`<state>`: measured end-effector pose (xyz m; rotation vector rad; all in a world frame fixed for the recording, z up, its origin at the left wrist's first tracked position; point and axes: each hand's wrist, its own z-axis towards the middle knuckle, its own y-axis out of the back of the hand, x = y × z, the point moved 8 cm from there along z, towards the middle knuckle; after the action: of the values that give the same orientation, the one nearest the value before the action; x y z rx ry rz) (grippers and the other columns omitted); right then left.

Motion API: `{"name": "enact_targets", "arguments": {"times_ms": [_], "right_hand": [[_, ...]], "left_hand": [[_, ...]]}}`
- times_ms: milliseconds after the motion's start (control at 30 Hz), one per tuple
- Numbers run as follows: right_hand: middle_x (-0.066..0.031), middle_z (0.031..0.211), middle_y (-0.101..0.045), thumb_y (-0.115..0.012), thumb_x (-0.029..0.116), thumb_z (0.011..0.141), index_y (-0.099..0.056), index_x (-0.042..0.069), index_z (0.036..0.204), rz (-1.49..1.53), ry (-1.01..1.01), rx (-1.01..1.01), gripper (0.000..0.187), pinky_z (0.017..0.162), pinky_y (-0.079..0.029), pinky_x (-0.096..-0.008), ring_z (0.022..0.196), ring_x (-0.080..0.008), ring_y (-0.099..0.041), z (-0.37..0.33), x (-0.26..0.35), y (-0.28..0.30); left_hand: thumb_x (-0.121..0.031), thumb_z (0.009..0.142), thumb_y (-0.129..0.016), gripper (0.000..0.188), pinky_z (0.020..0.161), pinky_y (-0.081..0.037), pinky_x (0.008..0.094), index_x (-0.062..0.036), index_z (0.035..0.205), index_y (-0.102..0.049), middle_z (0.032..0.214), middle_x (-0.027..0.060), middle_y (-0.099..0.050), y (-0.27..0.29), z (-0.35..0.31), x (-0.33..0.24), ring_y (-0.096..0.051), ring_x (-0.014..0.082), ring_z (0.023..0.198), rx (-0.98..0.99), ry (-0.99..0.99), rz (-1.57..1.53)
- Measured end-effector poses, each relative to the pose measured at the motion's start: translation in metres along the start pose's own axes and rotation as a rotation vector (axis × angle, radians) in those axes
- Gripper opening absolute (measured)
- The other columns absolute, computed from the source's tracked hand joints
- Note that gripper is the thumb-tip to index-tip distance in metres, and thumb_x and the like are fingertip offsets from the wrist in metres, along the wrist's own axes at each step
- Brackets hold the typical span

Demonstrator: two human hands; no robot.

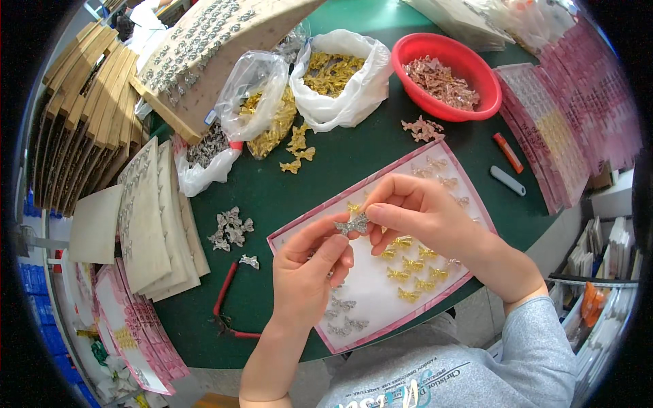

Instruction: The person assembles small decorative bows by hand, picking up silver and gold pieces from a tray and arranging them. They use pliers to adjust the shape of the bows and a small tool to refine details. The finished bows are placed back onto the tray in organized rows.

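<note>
A silver glittering bow-shaped piece [351,225] is pinched between both hands above a pink-edged white board [381,318]. My left hand [309,262] grips its left end with thumb and forefinger. On its right end the thumb and fingers of my right hand [415,212] are closed. Gold bows [412,264] lie in rows on the board, silver bows [348,325] sit along its near left part, and pinkish bows [437,163] are near its far edge. My hands hide the middle of the board.
Loose silver bows [231,228] and red-handled pliers [226,292] lie left of the board. Behind it stand a white bag of gold bows [340,112] and a red bowl [445,109]. A red marker [508,153] and grey-white tool [507,181] lie right. Stacked boards [146,217] flank the green table.
</note>
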<state>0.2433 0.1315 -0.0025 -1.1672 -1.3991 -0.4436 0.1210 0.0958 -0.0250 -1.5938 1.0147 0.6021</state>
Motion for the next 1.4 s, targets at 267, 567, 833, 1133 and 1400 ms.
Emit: {"name": "enact_targets", "arguments": {"times_ms": [267, 567, 833, 1133, 1400], "right_hand": [[-0.0088, 0.079, -0.059, -0.051, 0.013, 0.086, -0.053, -0.002, 0.093, 0.006, 0.005, -0.001, 0.016, 0.062, -0.053, -0.0262, 0.070, -0.0133, -0.060, 0.0007, -0.0026, 0.0013], [-0.0088, 0.080, -0.058, -0.049, 0.014, 0.087, -0.052, -0.002, 0.094, 0.018, 0.016, 0.027, 0.017, 0.063, -0.053, -0.0261, 0.072, -0.0134, -0.060, 0.0009, -0.0028, 0.0004], [-0.0081, 0.080, -0.058, -0.048, 0.014, 0.088, -0.053, -0.002, 0.095, 0.027, 0.015, 0.045, 0.018, 0.063, -0.053, -0.0259, 0.073, -0.0126, -0.059, 0.0007, -0.0042, 0.0000], [-0.0070, 0.084, -0.056, -0.047, 0.016, 0.088, -0.051, -0.002, 0.098, 0.029, -0.018, 0.074, 0.021, 0.068, -0.053, -0.0260, 0.077, -0.0110, -0.056, -0.0005, -0.0029, -0.0025], [-0.0073, 0.085, -0.056, -0.047, 0.015, 0.088, -0.050, -0.003, 0.099, 0.047, -0.006, 0.080, 0.021, 0.068, -0.053, -0.0262, 0.077, -0.0112, -0.056, -0.0001, -0.0036, -0.0024]], "left_hand": [[-0.002, 0.084, -0.050, 0.021, 0.043, -0.033, 0.0161, 0.0005, 0.104, -0.055, 0.080, 0.0065, -0.058, -0.0002, 0.0006, 0.0004, -0.049, 0.0061, 0.059, 0.015, -0.006, -0.001], [-0.002, 0.084, -0.050, 0.021, 0.044, -0.033, 0.0163, 0.0005, 0.104, -0.055, 0.081, 0.0061, -0.058, -0.0006, 0.0003, -0.0004, -0.048, 0.0060, 0.058, 0.002, -0.014, 0.008], [-0.001, 0.084, -0.049, 0.021, 0.044, -0.033, 0.0167, 0.0011, 0.104, -0.054, 0.081, 0.0070, -0.058, 0.0004, 0.0015, 0.0007, -0.048, 0.0063, 0.059, -0.036, 0.022, 0.020], [0.000, 0.084, -0.049, 0.021, 0.043, -0.031, 0.0167, 0.0009, 0.104, -0.054, 0.083, 0.0060, -0.057, 0.0007, 0.0013, 0.0009, -0.048, 0.0067, 0.061, -0.006, -0.004, 0.016], [0.000, 0.084, -0.049, 0.020, 0.043, -0.032, 0.0165, 0.0009, 0.103, -0.054, 0.084, 0.0065, -0.057, 0.0017, 0.0014, 0.0013, -0.049, 0.0071, 0.062, -0.002, -0.012, 0.014]]}}
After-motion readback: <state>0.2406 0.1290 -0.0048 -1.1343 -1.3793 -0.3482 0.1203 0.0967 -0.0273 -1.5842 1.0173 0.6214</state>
